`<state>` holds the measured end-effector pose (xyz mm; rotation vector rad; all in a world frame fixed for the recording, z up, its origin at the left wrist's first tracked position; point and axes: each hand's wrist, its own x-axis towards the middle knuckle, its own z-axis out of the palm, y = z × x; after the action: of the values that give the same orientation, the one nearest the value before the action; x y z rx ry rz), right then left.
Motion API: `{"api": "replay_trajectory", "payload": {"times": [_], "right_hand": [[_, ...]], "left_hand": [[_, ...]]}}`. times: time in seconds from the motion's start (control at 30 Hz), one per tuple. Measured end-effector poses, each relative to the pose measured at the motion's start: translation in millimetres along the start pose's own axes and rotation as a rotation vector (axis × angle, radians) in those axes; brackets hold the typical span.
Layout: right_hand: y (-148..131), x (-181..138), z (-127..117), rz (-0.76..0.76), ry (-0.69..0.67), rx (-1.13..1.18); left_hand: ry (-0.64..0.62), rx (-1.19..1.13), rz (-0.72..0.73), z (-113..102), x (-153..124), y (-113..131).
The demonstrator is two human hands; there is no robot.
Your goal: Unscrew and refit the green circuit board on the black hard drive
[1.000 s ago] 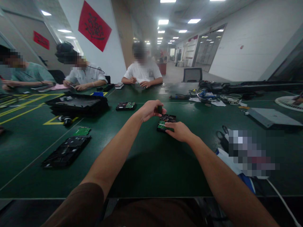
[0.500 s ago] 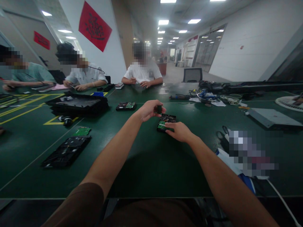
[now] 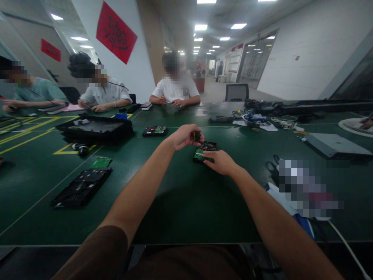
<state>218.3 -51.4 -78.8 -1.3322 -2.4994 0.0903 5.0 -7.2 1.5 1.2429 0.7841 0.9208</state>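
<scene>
A small hard drive (image 3: 206, 149) with a green circuit board lies on the green table (image 3: 180, 202) straight ahead of me. My left hand (image 3: 184, 136) is closed round a short dark tool handle (image 3: 197, 135) held upright just above the drive's far left corner. My right hand (image 3: 220, 161) rests on the drive's near edge, fingers curled and pressing it down. Both arms are stretched far out.
A second drive (image 3: 154, 130) lies further back. A black tray (image 3: 94, 130), a flat black panel (image 3: 82, 186) and a green board (image 3: 100, 161) sit at left. Cables and tools (image 3: 256, 118) clutter the back right. Three people sit at the far and left sides.
Nothing much has moved; my left hand has turned the handle slightly, so a bit of yellow shows on it now.
</scene>
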Motion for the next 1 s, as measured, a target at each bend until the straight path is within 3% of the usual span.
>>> {"api": "replay_trajectory", "payload": {"times": [0.27, 0.43, 0.6, 0.77, 1.0], "right_hand": [[1.7, -0.3, 1.2, 0.005, 0.011, 0.012], [2.1, -0.1, 2.1, -0.001, 0.018, 0.009], [1.0, -0.2, 1.0, 0.004, 0.014, 0.006], [0.0, -0.5, -0.9, 0.007, 0.005, 0.010], [-0.6, -0.4, -1.2, 0.009, 0.002, 0.008]], "left_hand": [[0.064, 0.168, 0.063, -7.4, 2.4, 2.1], [0.002, 0.086, -0.002, -4.7, 0.1, 2.2], [0.044, 0.005, 0.003, -3.9, 2.0, 0.4], [0.078, 0.091, 0.054, -7.4, 4.6, -0.1], [0.031, 0.010, -0.007, -5.0, 2.4, -0.7]]}}
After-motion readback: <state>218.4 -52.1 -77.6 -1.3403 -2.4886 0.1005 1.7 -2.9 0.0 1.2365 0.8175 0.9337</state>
